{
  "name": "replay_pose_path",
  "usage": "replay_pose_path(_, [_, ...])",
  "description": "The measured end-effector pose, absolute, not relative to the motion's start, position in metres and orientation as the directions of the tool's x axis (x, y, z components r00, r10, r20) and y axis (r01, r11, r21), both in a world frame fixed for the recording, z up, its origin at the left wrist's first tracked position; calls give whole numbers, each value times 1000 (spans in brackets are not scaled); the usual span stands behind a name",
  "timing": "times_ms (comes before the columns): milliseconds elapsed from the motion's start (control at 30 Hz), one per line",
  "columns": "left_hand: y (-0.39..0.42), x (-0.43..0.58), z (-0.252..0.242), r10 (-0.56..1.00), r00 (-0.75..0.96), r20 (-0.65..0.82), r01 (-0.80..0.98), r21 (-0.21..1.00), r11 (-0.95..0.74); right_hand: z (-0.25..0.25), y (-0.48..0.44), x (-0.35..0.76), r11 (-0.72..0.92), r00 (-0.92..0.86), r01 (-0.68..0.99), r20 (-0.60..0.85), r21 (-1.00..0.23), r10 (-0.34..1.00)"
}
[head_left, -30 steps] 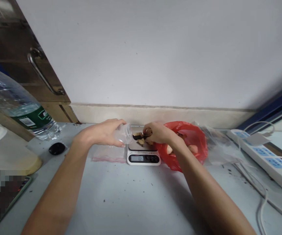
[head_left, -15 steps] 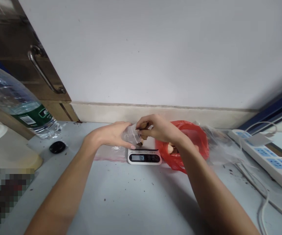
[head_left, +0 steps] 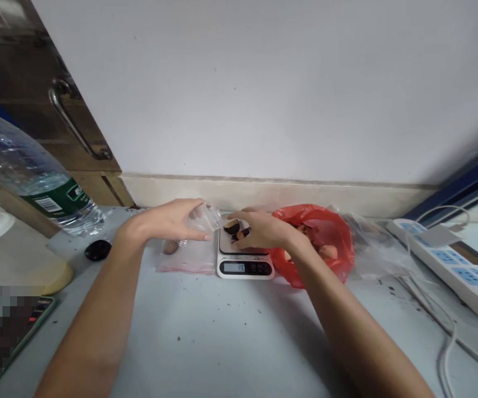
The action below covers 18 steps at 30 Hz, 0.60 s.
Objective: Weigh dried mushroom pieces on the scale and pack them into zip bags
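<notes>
My left hand holds a small clear plastic bag between thumb and fingers, just left of the scale. The white kitchen scale has a lit display and bears dark brown and tan pieces. Over the plate, my right hand has its fingers curved around some of those pieces; whether it grips one is hard to tell. A red plastic bag stands open beside the scale with pale and brown pieces inside. Flat clear bags lie to the left of the scale, under my left hand.
At the left are a large water bottle, a black round object, a whitish container and a partly blurred phone. At the right lie clear bags, a power strip and cables. A wall rises behind.
My left hand has moved left with the clear bag, away from my right hand. My right hand has lowered onto the scale plate, and pieces now show there. The display reading has changed.
</notes>
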<state>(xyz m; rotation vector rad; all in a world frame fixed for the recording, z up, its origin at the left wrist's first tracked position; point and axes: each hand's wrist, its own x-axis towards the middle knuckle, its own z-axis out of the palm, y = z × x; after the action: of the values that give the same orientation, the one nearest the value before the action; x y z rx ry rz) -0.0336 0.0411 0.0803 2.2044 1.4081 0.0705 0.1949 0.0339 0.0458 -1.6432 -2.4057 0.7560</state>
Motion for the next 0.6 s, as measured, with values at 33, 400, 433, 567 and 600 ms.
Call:
replay_pose_path(33, [40,-33,81,863,431,-263,853,431,-294,43,34,192,299,-413,843,-183,-447,892])
replay_pose_path(400, [37,-21,72,840,409,-357,878,405,-256,47,38,197,219,-321,876,-182,-430,929])
replay_pose_path(433, [38,-20,71,839,416,-351,876,403,-266,47,38,198,211,-316,871,-176,-444,932])
replay_pose_path(567, [43,-16,62,818,468,-334,854,409,-321,48,41,203,172,-307,829,-176,-533,935])
replay_pose_path(600, [44,-16,61,812,479,-333,848,414,-330,48,42,205,171,-317,813,-176,-556,932])
